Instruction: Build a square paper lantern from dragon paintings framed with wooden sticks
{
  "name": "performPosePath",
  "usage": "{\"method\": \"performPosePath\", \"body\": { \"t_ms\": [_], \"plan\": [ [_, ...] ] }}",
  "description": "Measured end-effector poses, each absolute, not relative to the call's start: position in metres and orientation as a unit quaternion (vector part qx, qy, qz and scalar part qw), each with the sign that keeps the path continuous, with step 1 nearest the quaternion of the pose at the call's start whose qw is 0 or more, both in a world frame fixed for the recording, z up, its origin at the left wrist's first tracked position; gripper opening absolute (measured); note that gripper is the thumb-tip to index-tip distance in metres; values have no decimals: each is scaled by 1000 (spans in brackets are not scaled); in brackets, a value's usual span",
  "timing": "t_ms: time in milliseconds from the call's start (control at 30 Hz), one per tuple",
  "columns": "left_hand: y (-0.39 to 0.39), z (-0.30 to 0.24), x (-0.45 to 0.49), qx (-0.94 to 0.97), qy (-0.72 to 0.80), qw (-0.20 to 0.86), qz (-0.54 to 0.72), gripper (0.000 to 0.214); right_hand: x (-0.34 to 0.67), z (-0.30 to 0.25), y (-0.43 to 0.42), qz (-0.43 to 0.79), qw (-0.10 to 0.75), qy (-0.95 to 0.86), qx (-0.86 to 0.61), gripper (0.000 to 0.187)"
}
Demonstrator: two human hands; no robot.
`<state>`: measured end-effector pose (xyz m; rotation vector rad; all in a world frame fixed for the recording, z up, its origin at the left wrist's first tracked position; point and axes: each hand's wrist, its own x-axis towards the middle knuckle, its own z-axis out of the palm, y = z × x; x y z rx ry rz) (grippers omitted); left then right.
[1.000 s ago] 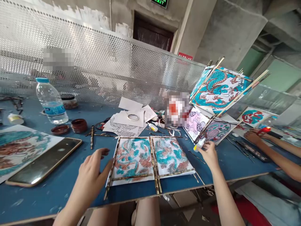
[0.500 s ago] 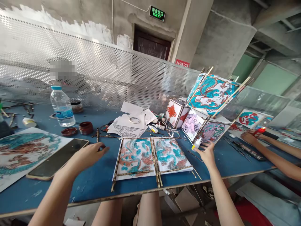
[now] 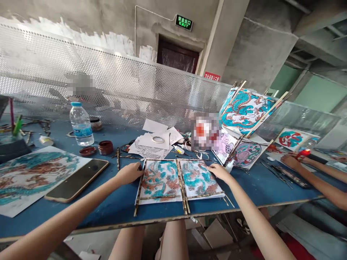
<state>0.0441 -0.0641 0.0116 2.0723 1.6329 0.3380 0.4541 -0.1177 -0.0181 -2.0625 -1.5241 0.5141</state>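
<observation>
Left hand (image 3: 130, 173) and right hand (image 3: 220, 172) at two pictures (image 3: 161, 180)
The pictures lie side by side on the worktop (image 3: 116, 211), a hand at each outer edge. I can't tell how open either grip is, or what it holds.

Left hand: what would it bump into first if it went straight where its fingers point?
Probably the spotted stick on the left edge of the teal-and-brown picture. The left hand's fingertips look right beside it, maybe touching; depth is unclear.
</observation>
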Motion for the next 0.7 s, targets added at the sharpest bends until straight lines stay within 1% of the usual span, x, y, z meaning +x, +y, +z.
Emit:
{"method": "performPosePath", "body": {
  "t_ms": [33,100,167,200,300,367,400,467,567,633,700],
  "plan": [
    [-65,11,44,744,597,268,138,19,456,-19,-115,202,263,-554,-764,20],
    [-67,9,43,696,597,362,169,23,459,-20,-114,225,276,-535,-766,22],
    [-68,8,45,635,582,461,213,30,458,-18,-116,250,296,-522,-760,25],
    [-69,8,46,609,573,493,242,35,456,-16,-117,264,307,-516,-754,25],
    [-72,12,51,546,566,532,314,55,450,-10,-123,310,347,-498,-732,26],
    [-76,20,54,507,562,564,329,68,446,-5,-126,342,371,-485,-714,26],
    [-78,25,55,488,552,592,327,71,445,-2,-127,358,380,-481,-704,26],
    [-82,36,56,456,521,652,309,67,443,4,-129,386,392,-476,-686,26],
    [-81,50,52,438,476,706,287,49,440,10,-130,403,391,-481,-673,29],
    [-77,53,46,439,474,712,276,42,438,10,-129,390,362,-501,-683,32],
    [-70,49,37,449,489,702,258,39,436,7,-127,368,316,-522,-701,31]
  ]
}}
